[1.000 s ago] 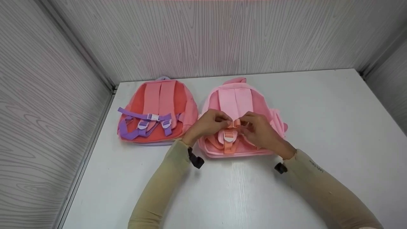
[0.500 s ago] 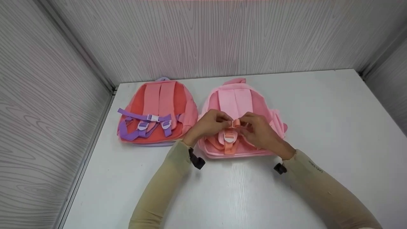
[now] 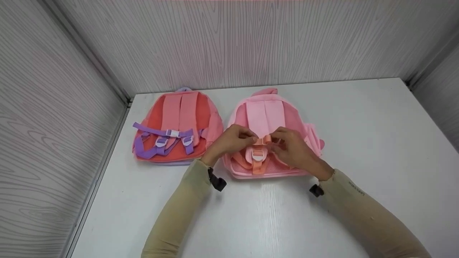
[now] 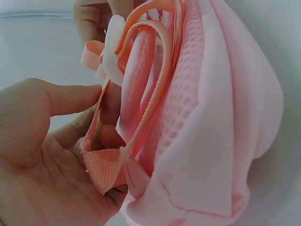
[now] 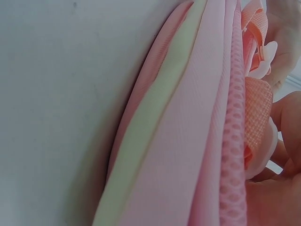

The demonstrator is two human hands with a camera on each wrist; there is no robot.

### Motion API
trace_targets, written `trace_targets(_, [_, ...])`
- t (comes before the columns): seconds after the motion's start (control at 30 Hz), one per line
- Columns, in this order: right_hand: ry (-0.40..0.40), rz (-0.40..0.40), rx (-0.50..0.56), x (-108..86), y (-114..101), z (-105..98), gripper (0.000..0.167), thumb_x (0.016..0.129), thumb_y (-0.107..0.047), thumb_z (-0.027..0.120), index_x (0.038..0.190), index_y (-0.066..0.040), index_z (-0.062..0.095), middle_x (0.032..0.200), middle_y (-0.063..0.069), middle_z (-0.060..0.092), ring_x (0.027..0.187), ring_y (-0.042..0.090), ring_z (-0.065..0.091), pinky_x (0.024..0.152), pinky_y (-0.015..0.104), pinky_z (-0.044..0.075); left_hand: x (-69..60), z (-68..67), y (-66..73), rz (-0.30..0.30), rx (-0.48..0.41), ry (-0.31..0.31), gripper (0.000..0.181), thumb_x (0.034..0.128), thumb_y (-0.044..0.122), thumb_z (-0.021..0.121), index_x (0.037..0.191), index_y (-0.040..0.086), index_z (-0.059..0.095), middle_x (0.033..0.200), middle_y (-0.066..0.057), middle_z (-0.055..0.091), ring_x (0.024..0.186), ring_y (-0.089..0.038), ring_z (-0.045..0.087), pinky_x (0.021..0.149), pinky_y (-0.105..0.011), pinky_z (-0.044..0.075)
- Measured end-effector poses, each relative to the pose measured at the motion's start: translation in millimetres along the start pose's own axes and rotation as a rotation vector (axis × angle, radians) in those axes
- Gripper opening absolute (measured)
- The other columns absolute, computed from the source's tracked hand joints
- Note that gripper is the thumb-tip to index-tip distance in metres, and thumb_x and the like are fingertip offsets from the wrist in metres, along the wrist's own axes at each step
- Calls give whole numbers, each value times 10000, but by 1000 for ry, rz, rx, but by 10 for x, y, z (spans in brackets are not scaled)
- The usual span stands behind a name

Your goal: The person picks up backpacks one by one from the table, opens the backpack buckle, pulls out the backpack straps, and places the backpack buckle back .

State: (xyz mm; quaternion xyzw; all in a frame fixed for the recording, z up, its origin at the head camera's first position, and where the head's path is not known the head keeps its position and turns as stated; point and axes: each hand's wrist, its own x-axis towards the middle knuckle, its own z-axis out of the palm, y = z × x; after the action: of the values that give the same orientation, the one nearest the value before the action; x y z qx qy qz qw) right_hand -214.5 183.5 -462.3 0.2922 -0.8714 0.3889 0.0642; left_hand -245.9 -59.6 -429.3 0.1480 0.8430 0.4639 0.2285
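A pink backpack (image 3: 265,113) lies with its shoulder straps facing up. My left hand (image 3: 235,139) pinches an orange webbing strap (image 4: 103,167) between thumb and fingers, just left of a small buckle. At the strap's right part, my right hand (image 3: 292,147) pinches the buckle end by an orange loop (image 3: 267,139); its fingers partly cover the buckle. Below both hands, a white strap adjuster (image 3: 258,156) sits on the pack's lower strap. The right wrist view shows the pack's side and orange webbing (image 5: 257,115) near the right fingers.
Left of the pink pack lies a coral backpack (image 3: 170,114) with purple straps (image 3: 148,152) and a fastened white buckle (image 3: 173,133). Both packs lie on a white table (image 3: 258,218). Grey wood-grain panels (image 3: 229,43) rise behind and at the sides.
My left hand has shifted slightly left along the orange strap, uncovering more webbing beside the buckle. The right hand stays nearly in place; both backpacks remain where they were.
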Motion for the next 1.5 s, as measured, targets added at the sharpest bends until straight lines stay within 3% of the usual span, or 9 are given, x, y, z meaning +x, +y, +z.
trace_targets(0.3, [-1,8,11,-9,10,-1,149,954,-96,808,1101,-72,815,934,59,711,821,179,614,710,281,535,-25,-14,-48,37,-10,-4,224,1048,214,679,1203,106,800,1133,-56,749,993,-188,640,876,-282,574])
trace_targets(0.43, [-2,6,8,-13,16,-2,156,957,-93,803,1111,-71,815,940,59,713,825,179,613,714,282,536,-16,-7,-51,26,-14,-2,215,1050,211,677,1199,114,798,1132,-51,745,988,-188,645,858,-276,576])
trace_targets(1.0, [-1,19,18,-28,-5,-6,167,960,-101,805,1125,-75,812,969,51,724,853,175,638,736,284,556,37,42,2,-9,8,-9,227,1062,200,656,1236,126,781,1195,-47,730,1053,-202,644,961,-323,577])
trace_targets(1.3, [-1,7,-3,-15,-13,-7,151,956,-86,804,1104,-62,809,946,67,712,825,177,624,699,280,532,30,62,-2,107,-20,-9,221,1055,146,662,1208,50,789,1137,-99,760,950,-164,644,883,-290,579])
trace_targets(1.5, [-4,11,-3,-7,-11,-12,143,960,-83,799,1101,-65,806,939,64,705,829,182,609,702,298,523,52,71,4,82,-24,-7,223,1059,158,656,1217,71,787,1135,-77,754,958,-162,648,889,-294,583])
